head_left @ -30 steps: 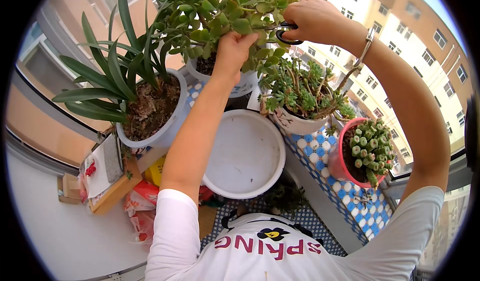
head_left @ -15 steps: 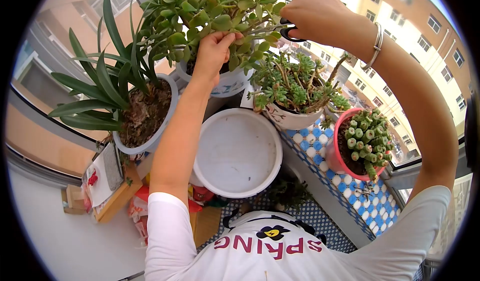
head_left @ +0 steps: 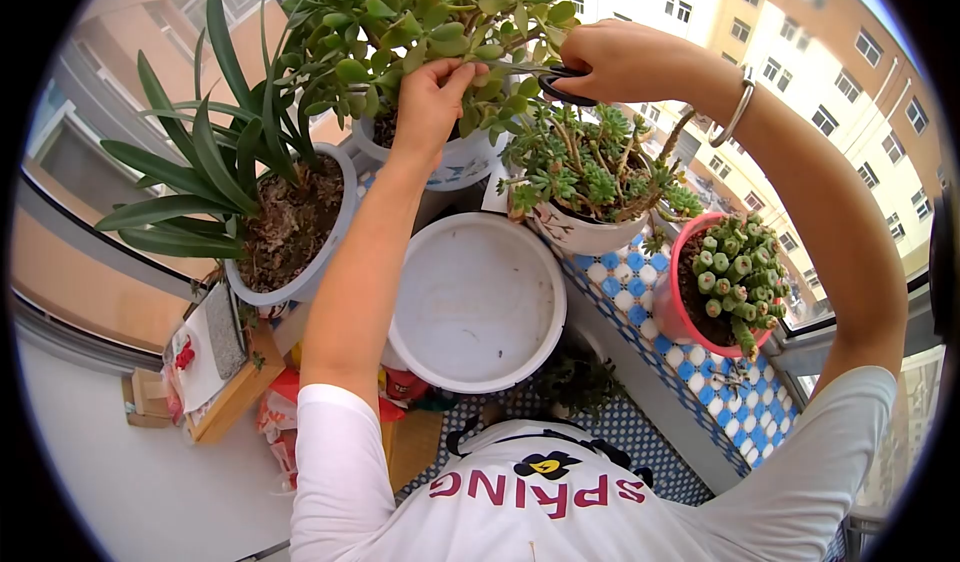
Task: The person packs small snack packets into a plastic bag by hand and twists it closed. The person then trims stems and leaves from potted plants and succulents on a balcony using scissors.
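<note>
A bushy jade plant (head_left: pixel 420 22) with thick round leaves grows in a white and blue pot (head_left: pixel 465 160) at the top. Pinched at its lower leaves, my left hand (head_left: pixel 432 102) is closed on a leafy part, mostly hidden by the fingers. My right hand (head_left: pixel 610 62) grips the black handles of a pair of scissors (head_left: pixel 562 84). Their metal blades point left into the foliage, close to my left fingertips. How far the blades are apart I cannot make out. Below my hands stands a round white basin (head_left: pixel 475 302) with small dark specks in it.
Long strap leaves rise from a pale pot (head_left: pixel 350 197) at left. Right of the basin, a white pot (head_left: pixel 590 237) of succulents and a pink pot (head_left: pixel 672 307) stand on a blue-and-white tiled ledge (head_left: pixel 700 387). A wooden box (head_left: pixel 240 397) lies lower left. Windows surround the plants.
My right hand and the scissors have moved down and slightly left, with the blades nearer my left fingers. My left hand stays at nearly the same spot.
</note>
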A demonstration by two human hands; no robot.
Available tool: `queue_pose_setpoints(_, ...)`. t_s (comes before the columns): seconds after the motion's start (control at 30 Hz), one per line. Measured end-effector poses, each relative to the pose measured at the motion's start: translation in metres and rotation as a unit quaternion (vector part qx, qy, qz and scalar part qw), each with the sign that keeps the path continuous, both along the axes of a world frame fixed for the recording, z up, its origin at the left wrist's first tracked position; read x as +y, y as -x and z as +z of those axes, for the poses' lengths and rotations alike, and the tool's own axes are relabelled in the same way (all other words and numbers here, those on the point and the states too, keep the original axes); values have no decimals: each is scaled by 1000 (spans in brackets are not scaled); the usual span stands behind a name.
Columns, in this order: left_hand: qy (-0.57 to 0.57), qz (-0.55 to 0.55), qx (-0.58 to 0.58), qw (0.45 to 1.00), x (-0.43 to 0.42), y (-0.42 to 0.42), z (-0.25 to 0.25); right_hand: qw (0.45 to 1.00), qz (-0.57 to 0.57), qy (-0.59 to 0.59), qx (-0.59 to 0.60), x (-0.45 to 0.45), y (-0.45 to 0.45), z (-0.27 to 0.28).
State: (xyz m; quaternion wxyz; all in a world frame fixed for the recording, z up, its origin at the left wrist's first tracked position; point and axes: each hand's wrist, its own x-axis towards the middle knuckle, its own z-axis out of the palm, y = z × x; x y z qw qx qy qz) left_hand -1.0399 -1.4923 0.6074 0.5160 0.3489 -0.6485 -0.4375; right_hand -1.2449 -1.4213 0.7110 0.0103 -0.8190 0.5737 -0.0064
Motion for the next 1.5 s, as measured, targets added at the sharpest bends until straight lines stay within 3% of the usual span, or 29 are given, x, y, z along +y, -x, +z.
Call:
queue_pose_setpoints(0.47, 11, 7, -29, 999, -3, -2, -4, 994, -10, -47, -96, -11, -10, -3)
queue_pose_setpoints(0.57, 10, -14, 20, 1000, -3, -2, -4, 1000, 15, 11, -23, -5, -5, 1)
queue_pose_setpoints(0.7, -37, -66, 140, 987, 18, -9, -4, 998, -22, 49, -44, 22, 29, 32)
queue_pose_setpoints(0.77, -71, -78, 166, 981, 16, -9, -8, 988, 23, 155, 0, 24, 60, 28)
queue_pose_setpoints(0.8, -79, -81, 173, 978, 10, -10, -10, 994, -59, 89, 9, 33, 51, 37)
queue_pose_setpoints(0.83, -85, -84, 180, 976, 5, -10, -10, 994, -62, 76, 41, 34, 51, 36)
queue_pose_setpoints(0.97, -70, -57, 176, 980, 8, -9, -6, 987, 46, 146, 54, 44, 44, 20)
queue_pose_setpoints(1.23, -72, -9, 137, 988, 15, -17, -12, 965, 62, 175, 187, 19, 11, 8)
queue_pose_setpoints(1.4, -53, 2, 107, 993, 14, -16, -11, 985, 25, 109, 129, 5, 1, 11)
queue_pose_setpoints(1.5, -46, -3, 109, 993, 14, -18, -11, 987, 15, 132, 87, 9, 9, 12)
